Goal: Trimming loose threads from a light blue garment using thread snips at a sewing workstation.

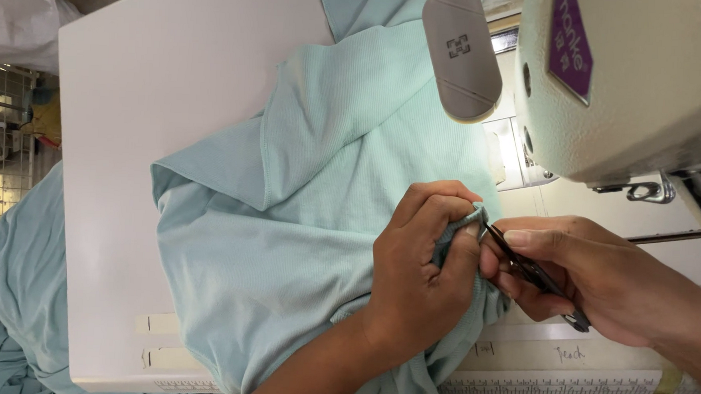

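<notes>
Two hands engaged over a white surface [130,129], beside the cream sewing machine head [636,84]. Left hand [423,265] closed around a pinched fold of the mint-green garment [284,241], thumb and fingers bunching the cloth into a small raised ridge. Right hand [586,273] closed on a pair of dark thread snips [534,275], tips set against that ridge; blades open or closed, not possible to tell from this angle.

Step in hand, as judged: trimming at the held fold. Required for the next move: fold kept taut, tips kept shallow, cutting only what stands proud of the knit.

Garment: fine ribbed knit, soft and matte, draped in loose folds across the surface and spilling over its near and left edges. Surface: smooth, hard, rounded at the corners, with a printed measuring strip [564,384] fixed along the near edge. Machine head: glossy, rounded casing.
</notes>
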